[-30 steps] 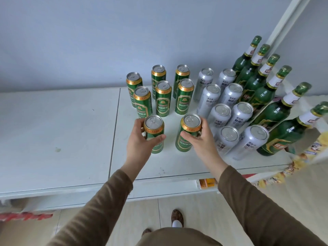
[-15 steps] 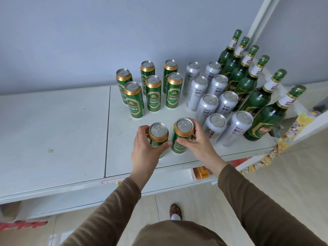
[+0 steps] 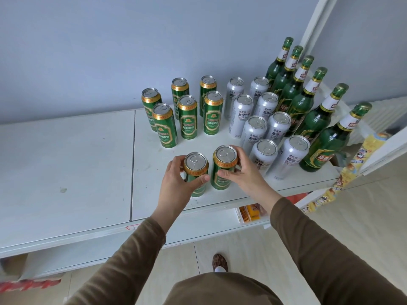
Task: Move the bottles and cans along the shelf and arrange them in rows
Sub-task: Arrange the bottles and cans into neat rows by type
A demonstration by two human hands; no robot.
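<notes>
Two green cans stand side by side near the front of the white shelf [image 3: 66, 164]. My left hand [image 3: 176, 183] grips the left green can [image 3: 196, 164]. My right hand [image 3: 244, 175] grips the right green can [image 3: 224, 159]. Behind them stand several more green cans [image 3: 187, 117] in short rows. To their right are several silver cans [image 3: 259, 128] in two rows. A diagonal row of green glass bottles [image 3: 308, 102] runs along the right side.
A grey wall backs the shelf. A white upright post [image 3: 312, 25] rises at the back right. Yellow snack packets [image 3: 343, 179] hang off the shelf's right front edge. Orange packs [image 3: 251, 212] lie on the lower shelf. The shelf's left half holds nothing.
Both hands have drawn the two green cans closer together and nearer the shelf's front edge. The camera view has shifted left.
</notes>
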